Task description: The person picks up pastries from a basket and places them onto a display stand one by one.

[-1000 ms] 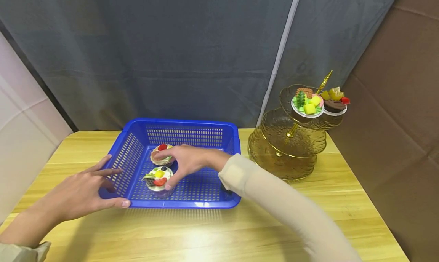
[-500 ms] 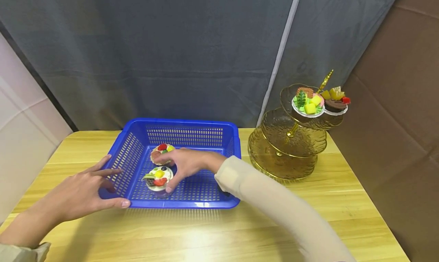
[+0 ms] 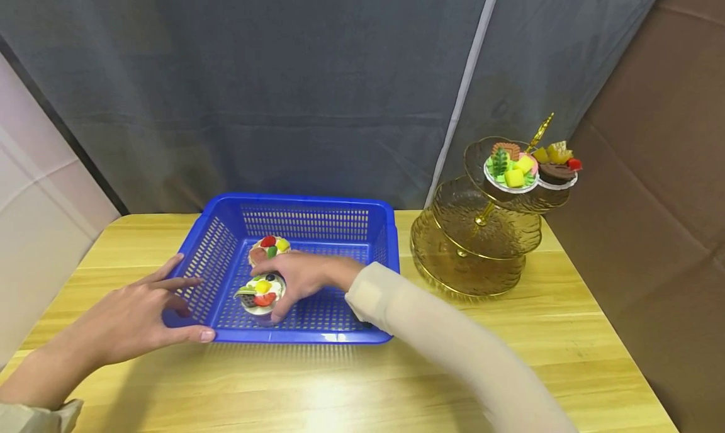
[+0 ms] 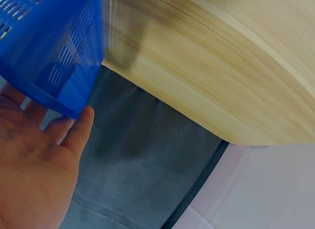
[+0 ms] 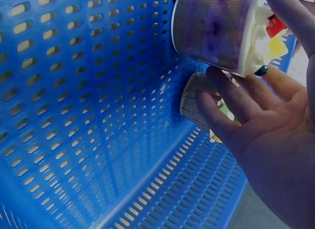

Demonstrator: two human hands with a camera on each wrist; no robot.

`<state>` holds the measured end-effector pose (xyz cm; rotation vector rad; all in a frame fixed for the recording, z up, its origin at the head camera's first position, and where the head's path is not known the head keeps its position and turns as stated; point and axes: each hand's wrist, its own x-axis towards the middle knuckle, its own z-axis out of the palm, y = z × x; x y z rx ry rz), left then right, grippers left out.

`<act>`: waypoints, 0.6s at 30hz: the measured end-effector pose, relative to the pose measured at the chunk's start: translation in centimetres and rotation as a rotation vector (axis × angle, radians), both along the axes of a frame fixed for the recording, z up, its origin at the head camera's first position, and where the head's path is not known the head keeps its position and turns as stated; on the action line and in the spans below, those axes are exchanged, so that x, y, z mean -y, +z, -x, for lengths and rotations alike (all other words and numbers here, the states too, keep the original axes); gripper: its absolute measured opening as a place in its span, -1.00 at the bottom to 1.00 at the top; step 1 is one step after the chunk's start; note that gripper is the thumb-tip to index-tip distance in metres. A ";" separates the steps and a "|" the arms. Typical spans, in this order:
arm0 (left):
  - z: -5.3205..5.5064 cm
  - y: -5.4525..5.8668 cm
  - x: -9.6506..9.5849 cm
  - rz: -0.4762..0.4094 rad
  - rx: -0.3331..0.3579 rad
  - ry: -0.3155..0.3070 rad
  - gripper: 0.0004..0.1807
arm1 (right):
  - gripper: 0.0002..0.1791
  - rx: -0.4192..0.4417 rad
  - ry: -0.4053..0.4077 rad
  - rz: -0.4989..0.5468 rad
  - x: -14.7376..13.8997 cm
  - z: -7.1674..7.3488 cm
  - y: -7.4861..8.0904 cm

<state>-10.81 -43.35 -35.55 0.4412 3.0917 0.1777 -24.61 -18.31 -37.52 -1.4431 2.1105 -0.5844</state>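
A blue plastic basket (image 3: 306, 340) sits on the table with two toy dessert cups inside. The nearer one, a clear cup with white cream and fruit on top (image 3: 263, 294), has my right hand (image 3: 300, 275) around it, thumb on the near side and fingers on the far side. In the right wrist view this cup (image 5: 211, 29) shows purple layers, with my fingers against its side. The farther toy tart (image 3: 266, 249) stands just behind, partly hidden by that hand. My left hand (image 3: 133, 320) holds the basket's front left corner, fingers over the rim, thumb on the front edge.
A three-tier gold-edged stand (image 3: 478, 231) is at the right. Its top tier bears a toy cupcake with green cream (image 3: 512, 172) and a chocolate one (image 3: 557, 168). A grey curtain (image 3: 317, 93) hangs behind the wooden table (image 3: 362, 389).
The right hand has shifted toward me and lower, off the farther tart and around the nearer dessert cup. My left hand has stayed on the basket.
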 end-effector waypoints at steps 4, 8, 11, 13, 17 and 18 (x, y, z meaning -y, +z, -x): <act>0.0 0.0 -0.1 -0.003 -0.003 0.001 -0.52 | -0.01 -0.035 -0.016 -0.002 0.2 -0.3 -0.3; 0.0 0.0 0.0 -0.005 -0.007 0.003 -0.52 | -0.03 -0.138 -0.018 -0.013 0.4 -0.8 -0.4; -0.1 0.0 0.0 -0.006 -0.009 0.001 -0.53 | -0.06 -0.193 -0.015 -0.024 0.5 -1.0 -0.4; -0.1 0.0 0.0 -0.006 -0.009 -0.002 -0.54 | -0.08 -0.202 -0.018 -0.030 0.5 -1.0 -0.4; -0.1 0.0 0.0 -0.006 -0.008 -0.005 -0.54 | -0.18 -0.188 -0.025 -0.024 0.4 -1.0 -0.5; 0.0 0.0 0.0 -0.007 -0.007 -0.006 -0.54 | -0.21 -0.186 -0.027 -0.019 0.3 -1.0 -0.5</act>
